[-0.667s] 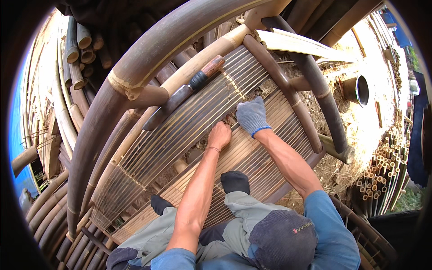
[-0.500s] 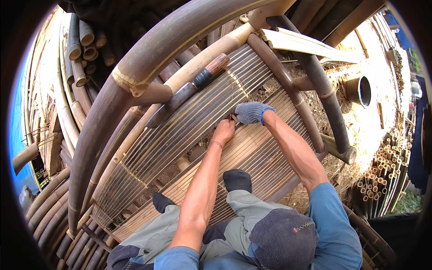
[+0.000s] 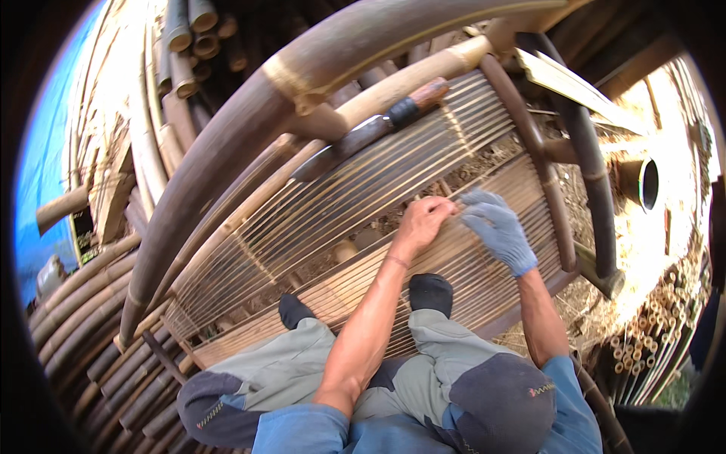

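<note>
Under my hands lies a slatted bamboo seat (image 3: 302, 204) in a frame of thick curved bamboo poles (image 3: 204, 144), with a gap between its dark and pale slats. My bare left hand (image 3: 425, 221) is over this gap, fingers pinched together; what they hold, if anything, is too small to make out. Close beside its fingertips, my right hand (image 3: 495, 227) in a grey-blue knit glove is over the pale slats (image 3: 469, 261). Motion smears its fingers. A broad-bladed knife (image 3: 340, 150) with a black-bound wooden handle rests on the dark slats near the far rail.
My sock-covered feet (image 3: 431, 293) rest on the pale slats. Cut bamboo poles (image 3: 181, 45) are stacked at the far left, with more poles (image 3: 91, 287) at the near left. Pale split strips (image 3: 567, 83) lie at the far right. Thin bamboo canes (image 3: 650, 325) are bundled at the right.
My hands have come up from the gap between the slats. The gloved right hand has drawn back and its fingers have loosened. The whole view has shifted; the knife stays on the slats.
</note>
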The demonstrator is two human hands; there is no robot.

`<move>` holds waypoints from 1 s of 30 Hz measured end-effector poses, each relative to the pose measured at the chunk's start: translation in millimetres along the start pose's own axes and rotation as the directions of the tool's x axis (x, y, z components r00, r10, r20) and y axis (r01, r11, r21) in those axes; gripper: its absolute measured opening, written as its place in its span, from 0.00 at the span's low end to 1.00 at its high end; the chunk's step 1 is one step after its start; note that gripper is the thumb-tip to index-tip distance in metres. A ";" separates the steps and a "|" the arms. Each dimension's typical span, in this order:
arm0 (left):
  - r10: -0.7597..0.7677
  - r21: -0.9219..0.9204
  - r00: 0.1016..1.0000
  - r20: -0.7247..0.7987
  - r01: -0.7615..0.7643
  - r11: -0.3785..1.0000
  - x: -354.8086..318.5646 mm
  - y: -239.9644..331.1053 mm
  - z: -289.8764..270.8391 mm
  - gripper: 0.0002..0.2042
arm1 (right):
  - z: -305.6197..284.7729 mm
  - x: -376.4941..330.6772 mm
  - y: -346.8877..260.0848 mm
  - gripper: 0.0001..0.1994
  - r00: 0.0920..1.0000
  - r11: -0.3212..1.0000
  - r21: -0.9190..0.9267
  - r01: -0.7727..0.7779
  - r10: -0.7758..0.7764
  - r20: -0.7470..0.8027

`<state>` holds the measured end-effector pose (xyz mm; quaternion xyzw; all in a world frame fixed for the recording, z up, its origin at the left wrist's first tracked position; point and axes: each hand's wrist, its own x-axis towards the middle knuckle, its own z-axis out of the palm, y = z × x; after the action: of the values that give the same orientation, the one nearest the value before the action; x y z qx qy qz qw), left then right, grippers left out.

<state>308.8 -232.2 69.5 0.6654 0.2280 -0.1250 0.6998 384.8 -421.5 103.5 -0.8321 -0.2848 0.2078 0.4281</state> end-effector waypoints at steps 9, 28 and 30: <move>-0.038 0.126 0.867 -0.497 0.115 0.985 15.4 -19.9 26.7 0.13 | -216.4 -199.9 9.5 0.07 0.948 0.843 -0.528 -0.105 -0.076 -0.309; -0.063 0.668 0.969 -0.238 0.210 0.714 8.8 -16.0 32.4 0.18 | -448.6 -319.4 63.3 0.18 0.631 0.230 -0.589 -0.774 0.213 -0.746; -0.027 0.691 0.974 -0.227 0.180 0.700 3.9 -17.4 33.6 0.17 | -370.4 -255.2 43.7 0.17 0.683 0.251 -0.638 -0.728 0.176 -0.709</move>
<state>309.0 -266.4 52.8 0.8776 0.2686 -0.1748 0.3564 424.4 -828.4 295.9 -0.9895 0.0393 -0.0826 -0.1117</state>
